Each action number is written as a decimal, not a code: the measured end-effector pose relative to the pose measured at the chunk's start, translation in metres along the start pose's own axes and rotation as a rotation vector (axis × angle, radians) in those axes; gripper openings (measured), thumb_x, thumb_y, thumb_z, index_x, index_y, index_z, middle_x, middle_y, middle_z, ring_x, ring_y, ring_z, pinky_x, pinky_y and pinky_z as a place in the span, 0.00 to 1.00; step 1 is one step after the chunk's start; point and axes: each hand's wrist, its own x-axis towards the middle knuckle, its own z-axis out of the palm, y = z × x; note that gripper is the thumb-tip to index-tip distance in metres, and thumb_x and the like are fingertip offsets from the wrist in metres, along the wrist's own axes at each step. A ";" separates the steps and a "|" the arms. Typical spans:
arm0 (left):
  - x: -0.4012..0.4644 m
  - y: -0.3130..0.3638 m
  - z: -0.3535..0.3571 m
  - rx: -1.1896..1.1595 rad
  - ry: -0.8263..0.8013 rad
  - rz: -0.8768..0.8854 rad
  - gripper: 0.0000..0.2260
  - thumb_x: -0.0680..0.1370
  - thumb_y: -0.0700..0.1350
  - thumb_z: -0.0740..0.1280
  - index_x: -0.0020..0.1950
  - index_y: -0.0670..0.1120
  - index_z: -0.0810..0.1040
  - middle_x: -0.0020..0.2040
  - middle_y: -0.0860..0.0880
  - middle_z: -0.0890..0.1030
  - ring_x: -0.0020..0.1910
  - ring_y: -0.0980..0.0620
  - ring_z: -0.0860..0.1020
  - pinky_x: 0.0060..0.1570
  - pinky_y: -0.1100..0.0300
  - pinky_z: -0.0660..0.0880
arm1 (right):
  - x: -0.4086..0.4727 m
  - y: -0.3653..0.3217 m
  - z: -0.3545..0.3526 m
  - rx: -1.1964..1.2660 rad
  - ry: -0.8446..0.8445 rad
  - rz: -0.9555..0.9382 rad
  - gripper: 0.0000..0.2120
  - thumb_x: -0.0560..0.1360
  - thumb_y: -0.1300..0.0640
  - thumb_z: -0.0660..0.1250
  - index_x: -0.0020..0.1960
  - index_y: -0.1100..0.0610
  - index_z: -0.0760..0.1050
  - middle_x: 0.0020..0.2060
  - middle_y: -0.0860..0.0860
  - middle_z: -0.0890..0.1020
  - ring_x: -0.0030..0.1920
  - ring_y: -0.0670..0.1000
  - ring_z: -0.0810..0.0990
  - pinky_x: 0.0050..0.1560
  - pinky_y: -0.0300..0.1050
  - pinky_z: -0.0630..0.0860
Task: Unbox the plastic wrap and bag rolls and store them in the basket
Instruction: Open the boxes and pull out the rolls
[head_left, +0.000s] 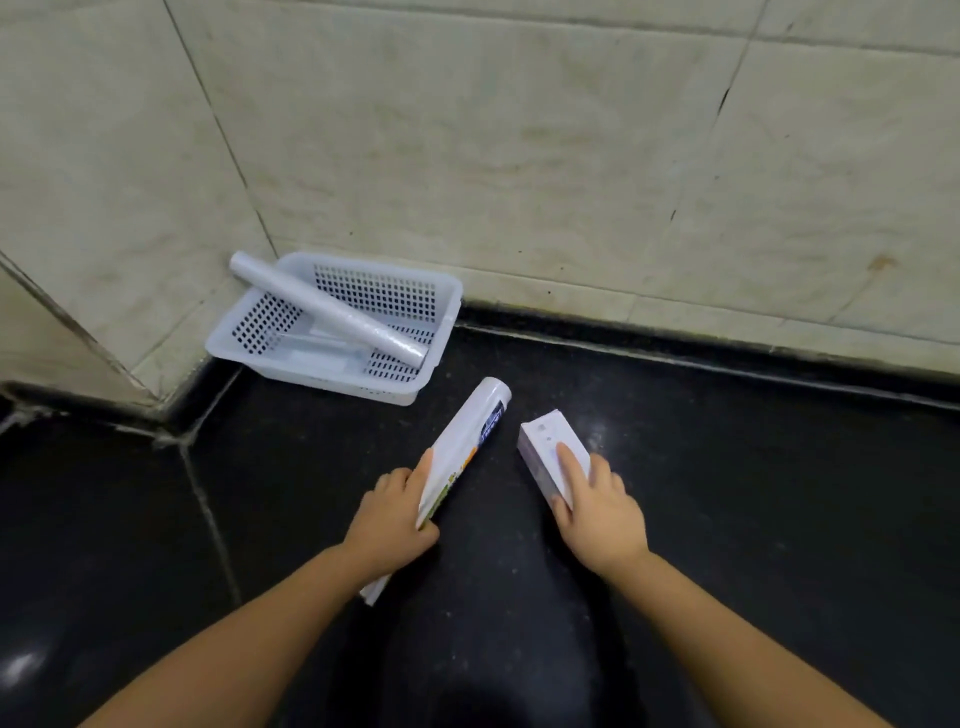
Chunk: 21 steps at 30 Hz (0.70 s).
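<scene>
A white perforated basket (291, 371) stands in the corner of the black counter. A clear plastic wrap roll (322, 306) lies slanted across it, its far end resting on the rim; more pale rolls lie flat under it. My left hand (395, 514) grips a long white printed box (467, 441) that points up toward the basket. My right hand (597, 504) holds a shorter white box (545, 457), with the forefinger stretched along its top.
Beige tiled walls (519, 156) meet at the corner behind the basket. The black counter (753, 493) has pale grout seams at the left and a raised strip along the back wall.
</scene>
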 end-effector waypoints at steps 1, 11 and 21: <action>0.001 0.000 0.002 0.025 0.014 0.002 0.41 0.71 0.53 0.63 0.76 0.50 0.42 0.67 0.45 0.64 0.62 0.45 0.66 0.58 0.52 0.68 | 0.001 -0.001 0.002 -0.012 0.011 0.007 0.29 0.77 0.46 0.53 0.76 0.47 0.47 0.68 0.56 0.62 0.59 0.57 0.70 0.50 0.49 0.75; 0.000 0.026 -0.022 0.037 0.153 0.112 0.43 0.71 0.60 0.67 0.76 0.51 0.44 0.74 0.46 0.56 0.73 0.45 0.58 0.71 0.47 0.58 | 0.019 0.010 -0.041 0.573 -0.146 0.109 0.30 0.75 0.49 0.61 0.73 0.50 0.54 0.65 0.57 0.70 0.60 0.59 0.74 0.50 0.46 0.68; 0.002 0.131 -0.070 -0.072 0.352 0.655 0.39 0.70 0.63 0.67 0.74 0.49 0.56 0.74 0.51 0.62 0.73 0.55 0.58 0.75 0.49 0.49 | -0.001 0.017 -0.129 1.324 -0.399 0.186 0.16 0.77 0.45 0.59 0.49 0.53 0.81 0.44 0.53 0.85 0.44 0.51 0.82 0.41 0.44 0.77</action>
